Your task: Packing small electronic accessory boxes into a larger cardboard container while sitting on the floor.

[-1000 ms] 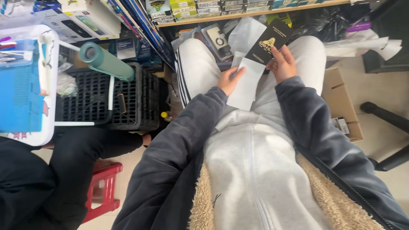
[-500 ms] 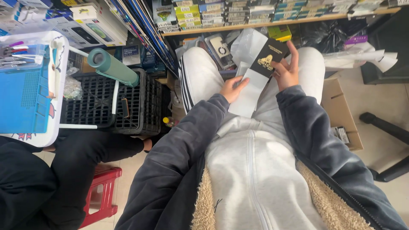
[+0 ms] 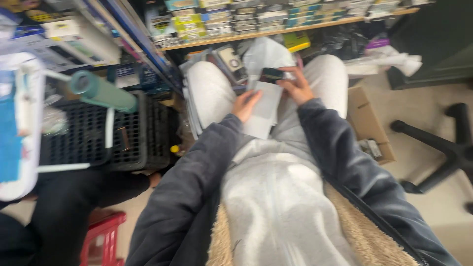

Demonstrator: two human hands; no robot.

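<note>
I sit with my knees up in light grey trousers. My left hand [image 3: 245, 105] grips the left edge of a white plastic mailer bag [image 3: 264, 108] lying on my lap. My right hand [image 3: 297, 87] holds a small black box [image 3: 271, 75] at the top of the bag, against its mouth; how far in it sits is blurred. A second white bag [image 3: 266, 54] lies beyond, between my knees.
Black plastic crates [image 3: 118, 133] and a green roll [image 3: 101, 91] stand left. A wooden shelf of small boxes [image 3: 276, 19] runs across the top. A cardboard box [image 3: 367, 128] and an office chair base [image 3: 443, 148] are right. Another person's dark leg and a red stool [image 3: 101, 241] are lower left.
My right hand has turned the black box down toward the mouth of the white bag, so less of it shows. The view has shifted and blurred.
</note>
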